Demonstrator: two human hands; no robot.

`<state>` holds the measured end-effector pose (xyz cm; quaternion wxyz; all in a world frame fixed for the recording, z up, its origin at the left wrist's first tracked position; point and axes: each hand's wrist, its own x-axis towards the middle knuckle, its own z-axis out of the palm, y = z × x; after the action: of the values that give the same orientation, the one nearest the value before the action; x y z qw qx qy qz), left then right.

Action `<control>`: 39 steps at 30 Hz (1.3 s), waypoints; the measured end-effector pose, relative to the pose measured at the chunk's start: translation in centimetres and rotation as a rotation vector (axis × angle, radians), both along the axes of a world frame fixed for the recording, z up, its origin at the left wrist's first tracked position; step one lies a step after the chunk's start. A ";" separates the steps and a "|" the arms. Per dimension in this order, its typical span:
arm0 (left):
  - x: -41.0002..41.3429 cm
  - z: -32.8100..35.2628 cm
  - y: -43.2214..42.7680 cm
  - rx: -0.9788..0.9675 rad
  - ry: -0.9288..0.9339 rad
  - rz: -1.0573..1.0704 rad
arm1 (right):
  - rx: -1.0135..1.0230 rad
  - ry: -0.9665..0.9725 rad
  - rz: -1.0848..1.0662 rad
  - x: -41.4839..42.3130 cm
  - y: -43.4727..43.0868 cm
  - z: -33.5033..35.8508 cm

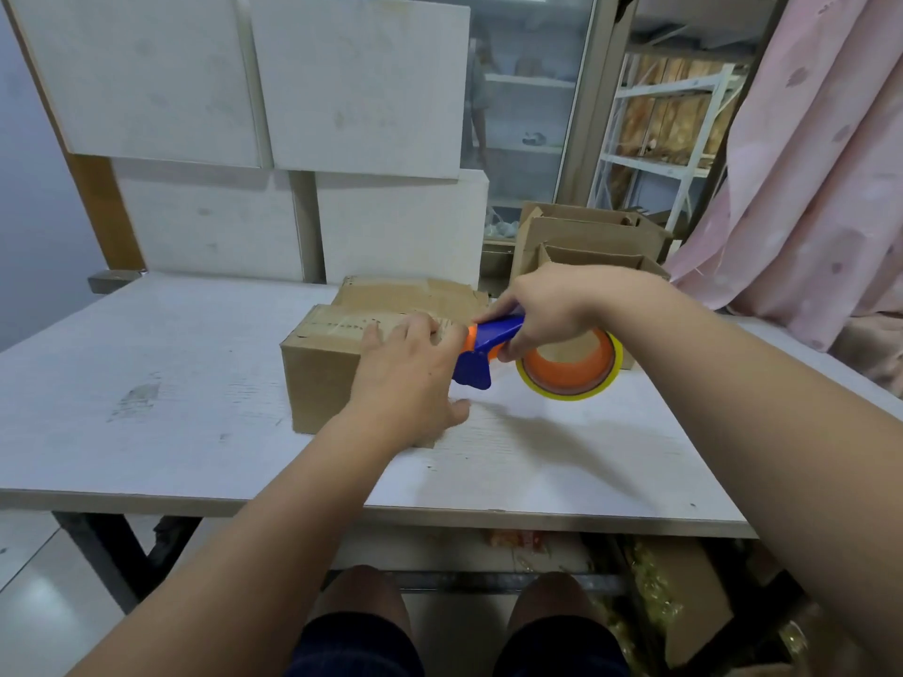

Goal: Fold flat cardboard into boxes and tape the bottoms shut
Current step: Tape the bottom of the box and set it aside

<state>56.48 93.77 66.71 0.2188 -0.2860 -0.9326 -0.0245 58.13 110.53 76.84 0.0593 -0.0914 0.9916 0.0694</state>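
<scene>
Taping a box seam: one hand presses, the other works the dispenser.

The left hand lies flat, fingers straight, on top of the box. The right hand grips the blue handle of the tape dispenser at the box's right end. The box sits toward the far middle of the bench, just in front of another carton. If the pressing hand eases off, I'd expect the flaps to spring up and the tape to wrinkle or wander off the seam.
</scene>
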 end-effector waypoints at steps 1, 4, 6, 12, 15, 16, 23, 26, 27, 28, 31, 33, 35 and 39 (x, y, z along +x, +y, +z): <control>0.1 -0.5 0.3 0.016 0.062 0.038 | 0.013 -0.016 -0.012 -0.2 -0.2 0.4; -0.3 -1.9 0.9 0.176 0.259 0.040 | 0.053 -0.058 -0.011 -0.6 -1.0 1.1; -0.7 -2.4 0.8 0.272 0.351 -0.010 | 0.073 -0.081 -0.003 -0.6 -1.5 1.5; -0.8 -2.2 0.5 0.259 0.329 -0.101 | 0.016 -0.213 -0.028 -1.5 -1.4 0.8; -0.3 -1.8 0.2 0.143 0.224 -0.119 | -0.075 -0.325 -0.066 -2.5 -0.3 -0.8; -0.2 -1.4 0.0 0.125 0.197 -0.122 | -0.139 -0.359 -0.087 -2.6 0.4 -1.2; 0.1 1.1 -1.4 -0.051 -0.112 -0.158 | -0.785 -0.762 -0.290 -1.2 5.1 -5.7; -0.2 1.9 -1.9 -0.027 -0.189 -0.198 | -1.000 -0.858 -0.324 -0.1 5.7 -7.4; -0.4 2.0 -2.0 -0.029 -0.200 -0.207 | -1.049 -0.852 -0.333 0.3 5.9 -7.9; -0.6 2.1 -2.0 -0.023 -0.207 -0.219 | -1.103 -0.847 -0.346 0.6 6.0 -8.4; -1.2 2.2 -2.3 0.029 -0.236 -0.262 | -1.297 -0.853 -0.393 1.1 6.4 -10.0; -1.4 2.0 -2.3 0.085 -0.228 -0.285 | -1.390 -0.825 -0.423 1.1 6.5 -10.9; -1.7 1.8 -2.3 0.124 -0.196 -0.283 | -1.464 -0.837 -0.396 1.5 6.2 -11.3; -1.9 1.5 -2.2 0.171 -0.134 -0.263 | -1.496 -1.064 -0.319 2.2 5.3 -10.7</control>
<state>54.56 91.55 68.23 0.1748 -0.3837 -0.8941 -0.1512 60.34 115.86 66.11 0.4404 0.0118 0.6218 -0.6475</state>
